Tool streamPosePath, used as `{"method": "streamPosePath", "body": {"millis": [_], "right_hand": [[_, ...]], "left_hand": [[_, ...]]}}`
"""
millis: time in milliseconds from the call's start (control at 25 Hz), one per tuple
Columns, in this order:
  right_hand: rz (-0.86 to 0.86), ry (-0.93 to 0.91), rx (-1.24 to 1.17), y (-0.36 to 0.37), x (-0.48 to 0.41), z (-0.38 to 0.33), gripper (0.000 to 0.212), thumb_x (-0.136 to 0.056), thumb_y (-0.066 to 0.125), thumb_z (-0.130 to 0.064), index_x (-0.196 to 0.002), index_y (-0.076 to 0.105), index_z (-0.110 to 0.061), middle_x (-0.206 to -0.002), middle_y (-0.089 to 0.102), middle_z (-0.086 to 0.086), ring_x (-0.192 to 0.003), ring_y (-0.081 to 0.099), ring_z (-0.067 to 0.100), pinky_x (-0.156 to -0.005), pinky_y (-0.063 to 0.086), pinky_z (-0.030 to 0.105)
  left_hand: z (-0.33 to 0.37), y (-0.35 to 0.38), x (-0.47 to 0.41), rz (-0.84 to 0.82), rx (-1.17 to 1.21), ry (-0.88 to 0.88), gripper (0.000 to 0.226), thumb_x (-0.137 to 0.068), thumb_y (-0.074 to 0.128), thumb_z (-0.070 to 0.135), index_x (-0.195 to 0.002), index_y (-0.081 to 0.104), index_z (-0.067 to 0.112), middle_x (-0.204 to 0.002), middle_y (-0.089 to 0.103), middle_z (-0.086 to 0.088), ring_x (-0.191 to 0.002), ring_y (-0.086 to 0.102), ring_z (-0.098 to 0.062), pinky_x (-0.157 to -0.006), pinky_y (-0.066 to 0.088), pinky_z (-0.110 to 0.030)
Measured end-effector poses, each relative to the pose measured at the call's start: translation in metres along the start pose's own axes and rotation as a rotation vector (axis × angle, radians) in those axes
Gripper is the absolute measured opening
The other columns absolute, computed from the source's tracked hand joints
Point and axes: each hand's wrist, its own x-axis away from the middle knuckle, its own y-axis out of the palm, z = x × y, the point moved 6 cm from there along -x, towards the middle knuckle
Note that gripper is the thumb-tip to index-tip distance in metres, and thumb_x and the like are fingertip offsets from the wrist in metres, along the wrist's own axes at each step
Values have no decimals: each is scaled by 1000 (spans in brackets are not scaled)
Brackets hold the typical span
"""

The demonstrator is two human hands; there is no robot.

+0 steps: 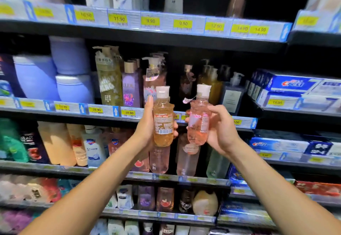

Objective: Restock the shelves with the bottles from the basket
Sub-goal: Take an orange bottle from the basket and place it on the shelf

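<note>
My left hand (145, 124) grips an orange bottle (163, 118) with a white cap, upright, its barcode label turned toward me. A pink bottle (199, 116) with a white cap stands upright in my right hand (221, 129). Both bottles are raised side by side in front of the edge of the middle shelf (103, 110), below a dark gap between pump bottles (155, 76) on that shelf. The two bottles do not touch. The basket is out of view.
Shelves full of toiletries fill the view. Purple tubs (36, 76) sit at middle left, Crest toothpaste boxes (295, 87) at right. Tall pink bottles (159, 159) stand on the shelf below my hands. Yellow price tags (119, 19) line every shelf edge.
</note>
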Motion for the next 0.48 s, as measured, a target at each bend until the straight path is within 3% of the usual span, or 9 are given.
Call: {"method": "streamPosePath", "body": {"millis": [160,240,360,480], "right_hand": [[-25,-109,148,6,-33,-35,38,-100,49,-25,-129,60,-3,-102,68,11,-92,66,24,-79,53,37],[-50,-178,299,11,-50,-46,38,-96,58,-28,-129,61,-9,-105,70,6,-95,68,20,-79,55,32],[-8,-239,435,11,-69,-51,40,-90,68,-30,-124,59,-11,-118,72,4,-114,68,23,-97,55,39],[21,-261,591,12,-82,-49,37,-96,69,-26,-127,54,-11,-122,71,1,-115,67,12,-103,53,37]], "left_hand": [[32,-16,-15,56,-28,109,78,-91,31,77,-87,64,6,-69,58,-15,-54,58,-28,-50,55,-35],[39,-23,-19,52,-26,141,78,-94,27,74,-82,67,9,-69,58,-14,-54,58,-26,-50,55,-35],[44,-26,-20,9,-12,178,78,-96,24,72,-76,74,16,-70,60,-10,-54,59,-24,-51,54,-34],[43,-26,-21,-10,-9,189,77,-92,25,71,-75,71,12,-67,60,-10,-50,59,-23,-48,53,-33]]}}
